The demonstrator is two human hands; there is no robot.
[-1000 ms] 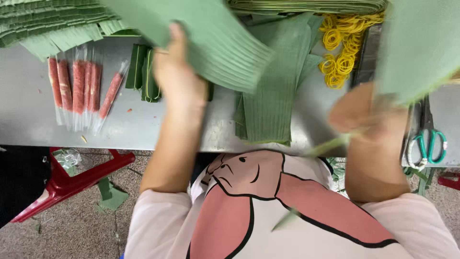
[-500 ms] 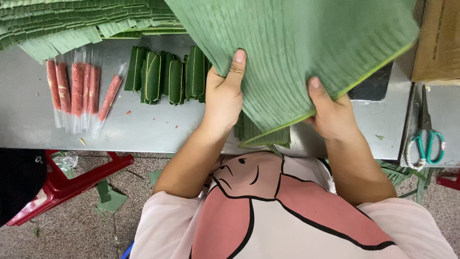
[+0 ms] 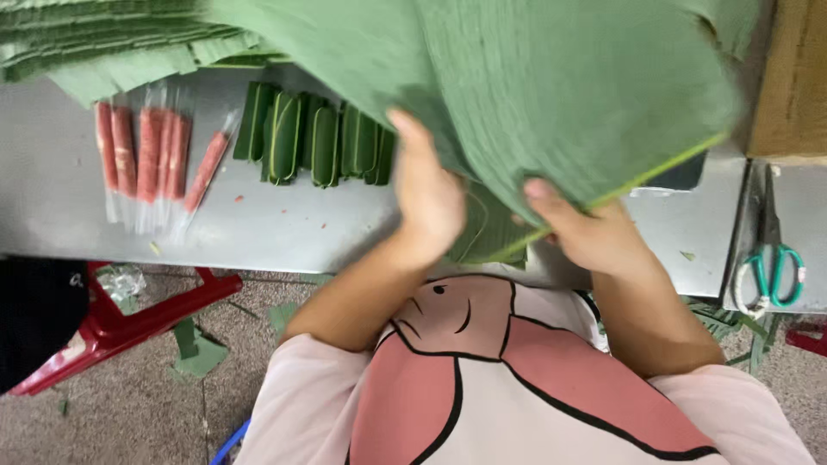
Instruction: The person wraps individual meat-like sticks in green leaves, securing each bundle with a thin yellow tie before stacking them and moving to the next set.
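A large ribbed green banana leaf (image 3: 551, 95) fills the upper middle of the head view, lifted over a metal table (image 3: 284, 224). My left hand (image 3: 426, 194) grips its lower left edge, thumb on top. At the leaf's lower right edge my right hand (image 3: 594, 228) holds on too. More leaf pieces (image 3: 487, 241) lie flat beneath the hands.
A row of leaf-wrapped green rolls (image 3: 319, 142) lies left of my hands. Several red sausages in clear wrappers (image 3: 151, 155) lie further left. A stack of cut leaves (image 3: 112, 43) sits at top left. Green-handled scissors (image 3: 771, 267) rest at right, beside a cardboard box (image 3: 792, 77). A red stool (image 3: 121, 319) stands below.
The leaf has swung closer to the camera and now covers more of the view. Both hands shifted slightly along its lower edge.
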